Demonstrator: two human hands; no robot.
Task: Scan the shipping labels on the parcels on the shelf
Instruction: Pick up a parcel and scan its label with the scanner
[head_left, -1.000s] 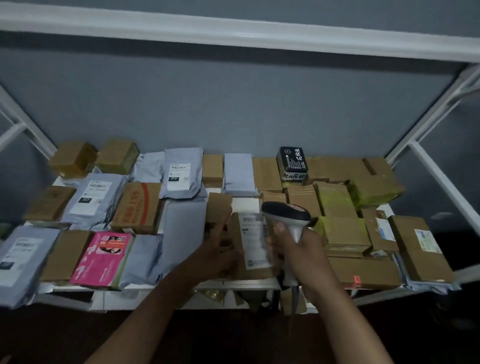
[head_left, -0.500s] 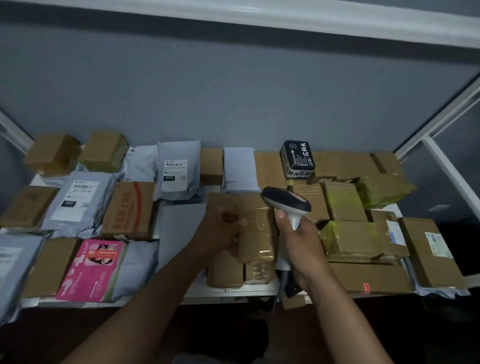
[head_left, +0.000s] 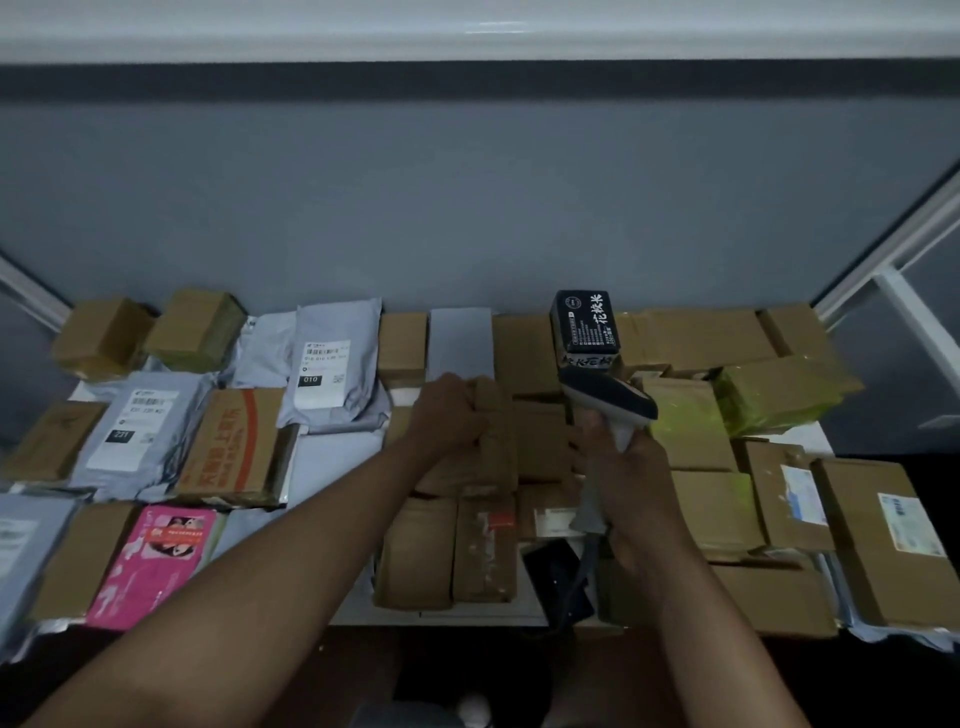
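1. Now your left hand (head_left: 451, 410) has its fingers curled round the top edge of a brown cardboard parcel (head_left: 491, 431) in the middle of the shelf (head_left: 467, 616), among the other boxes.
2. Your right hand (head_left: 631, 483) is wrapped round the grip of the barcode scanner (head_left: 608, 402), whose dark head sits just right of that parcel and points toward the back left.
3. No shipping label shows on the face of the held parcel that you can see, so by my reading it is not lined up for a scan right now; whether it has been scanned cannot be told from this view.
4. Labels face up on the grey mailer marked 010 (head_left: 332, 371), the grey mailer marked 231 (head_left: 137, 421) to its left, and two brown boxes at the right end (head_left: 883, 535). Nothing marks them as scanned or unscanned.
5. Many parcels show only plain cardboard: the boxes along the back wall, the yellow-taped ones (head_left: 774, 395) on the right, the pink packet (head_left: 156, 561) at the front left. You will likely have to turn these over to find a label.
6. Judged from the crowded shelf and one parcel in hand near the middle, much of the job looks to be left, though how much exactly cannot be read here.
7. A dark phone-like slab (head_left: 558, 579) lies at the front edge below the scanner, with the scanner's cable running past it.
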